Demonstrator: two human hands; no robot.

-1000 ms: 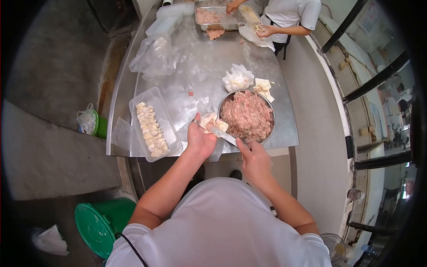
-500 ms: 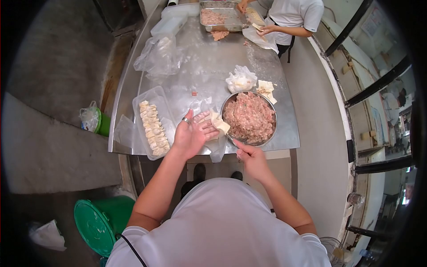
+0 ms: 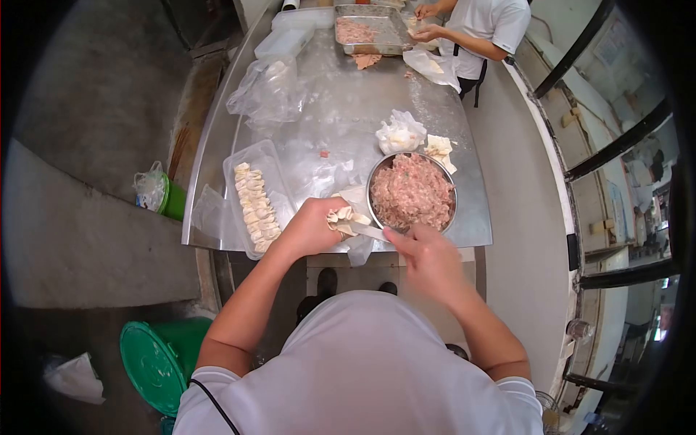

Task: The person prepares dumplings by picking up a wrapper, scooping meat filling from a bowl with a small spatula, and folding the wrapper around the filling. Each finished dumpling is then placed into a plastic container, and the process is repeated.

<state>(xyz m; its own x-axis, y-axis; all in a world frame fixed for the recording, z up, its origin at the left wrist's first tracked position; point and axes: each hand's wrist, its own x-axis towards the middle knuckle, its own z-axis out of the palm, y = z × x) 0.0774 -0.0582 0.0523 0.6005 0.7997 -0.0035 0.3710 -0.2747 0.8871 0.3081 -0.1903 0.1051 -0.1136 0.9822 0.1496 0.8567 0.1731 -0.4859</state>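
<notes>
My left hand (image 3: 312,228) is closed around a wonton wrapper (image 3: 344,216), whose pale folds gather at the top of the fist. Any filling inside is hidden. My right hand (image 3: 429,262), slightly blurred, grips a narrow flat spatula (image 3: 370,231), its tip touching the wrapper. Just beyond the right hand stands a steel bowl (image 3: 454,210) heaped with pinkish minced meat (image 3: 410,190). To the left of my left hand, folded wontons (image 3: 255,206) sit in a row inside a clear plastic tray (image 3: 272,159).
Behind the bowl are a crumpled white plastic bag (image 3: 401,132) and loose wrappers (image 3: 439,152). A clear bag (image 3: 270,93) lies on the steel table's left side. At the far end, a co-worker (image 3: 484,36) works beside a metal pan of meat (image 3: 371,30).
My left hand has gone from open and flat to closed around the wrapper. The spatula has moved left from beside the bowl to the wrapper. The co-worker's hands have come together.
</notes>
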